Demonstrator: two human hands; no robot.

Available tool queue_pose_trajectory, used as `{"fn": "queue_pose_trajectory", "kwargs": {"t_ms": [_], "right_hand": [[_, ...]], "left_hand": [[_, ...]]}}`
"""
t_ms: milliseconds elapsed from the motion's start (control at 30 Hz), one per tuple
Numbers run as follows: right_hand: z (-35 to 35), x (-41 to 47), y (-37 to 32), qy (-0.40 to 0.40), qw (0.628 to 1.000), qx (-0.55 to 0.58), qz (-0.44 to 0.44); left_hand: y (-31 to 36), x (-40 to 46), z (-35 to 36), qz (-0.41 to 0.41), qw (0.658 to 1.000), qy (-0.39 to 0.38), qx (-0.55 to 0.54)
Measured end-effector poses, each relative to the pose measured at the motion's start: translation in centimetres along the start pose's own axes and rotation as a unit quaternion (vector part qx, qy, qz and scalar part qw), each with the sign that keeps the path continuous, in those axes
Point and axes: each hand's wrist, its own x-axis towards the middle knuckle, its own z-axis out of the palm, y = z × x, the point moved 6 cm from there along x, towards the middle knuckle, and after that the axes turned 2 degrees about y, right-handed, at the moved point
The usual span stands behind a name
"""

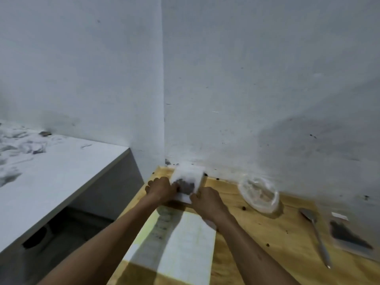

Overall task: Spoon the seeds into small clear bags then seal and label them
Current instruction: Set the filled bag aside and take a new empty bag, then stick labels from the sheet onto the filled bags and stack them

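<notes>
A small clear bag (186, 182) with dark seeds inside is held up near the far corner of the wooden table (267, 233). My left hand (160, 189) grips its left edge and my right hand (205, 199) pinches its lower right edge. A metal spoon (316, 233) lies on the table to the right. Beside it lies another clear bag with dark seeds (347, 235). A crumpled clear plastic bag (260, 195) sits near the wall. The view is blurred.
A white sheet of paper with faint writing (181, 249) lies on the table under my forearms. A few loose seeds are scattered on the wood. White walls meet just behind the bag. A lower white surface (51, 171) stands to the left.
</notes>
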Motion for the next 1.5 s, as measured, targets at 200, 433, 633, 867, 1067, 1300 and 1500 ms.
{"fn": "queue_pose_trajectory", "kwargs": {"t_ms": [200, 433, 633, 867, 1067, 1300, 1500], "right_hand": [[-0.1, 1.2, -0.4, 0.105, 0.99, 0.056, 0.07], [-1.9, 1.2, -2.1, 0.12, 0.953, 0.278, 0.01], [0.4, -0.5, -3.7, 0.069, 0.993, 0.033, -0.093], [4.9, -1.7, -2.5, 0.003, 0.997, -0.068, -0.03], [5.5, -2.1, -3.7, 0.03, 0.991, -0.128, -0.003], [5.9, -2.3, -4.9, -0.086, 0.995, -0.039, -0.028], [0.8, -2.3, -4.9, -0.036, 0.976, 0.217, -0.002]], "left_hand": [[1.7, -4.1, -4.1, 0.085, 0.985, 0.088, -0.125], [0.5, -4.8, -7.6, 0.069, 0.895, 0.058, -0.436], [-1.9, -4.8, -9.3, 0.055, 0.869, 0.07, -0.488], [-4.1, -4.8, -9.0, 0.026, 0.838, 0.098, -0.536], [-4.6, -4.9, -9.6, 0.022, 0.829, 0.11, -0.547], [-4.5, -5.3, -9.8, 0.047, 0.839, 0.101, -0.532], [-2.9, -5.7, -9.7, 0.059, 0.806, 0.08, -0.584]]}}
